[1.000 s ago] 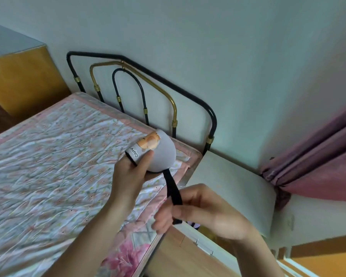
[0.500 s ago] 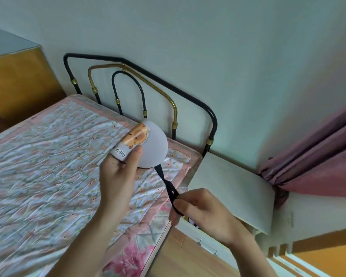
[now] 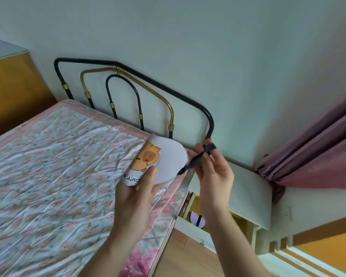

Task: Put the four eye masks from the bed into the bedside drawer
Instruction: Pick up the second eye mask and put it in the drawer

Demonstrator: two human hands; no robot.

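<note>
My left hand grips a folded pale grey eye mask with an orange cartoon animal and the letters "CAPY", held above the bed's right edge. Its black elastic strap runs up to the right into the fingers of my right hand, which pinches it near the headboard's corner. Below my right wrist the bedside drawer stands pulled out. Inside it lies another pale mask with a black strap, partly hidden by my arm.
The bed carries a floral quilt with a pink border. A black and brass metal headboard stands against the wall. The white bedside table top lies right of the bed, with pink curtains beyond and wooden floor below.
My right hand has risen from low beside the bed to the headboard's corner, pulling the strap up and to the right. The view has shifted, and the open drawer now shows.
</note>
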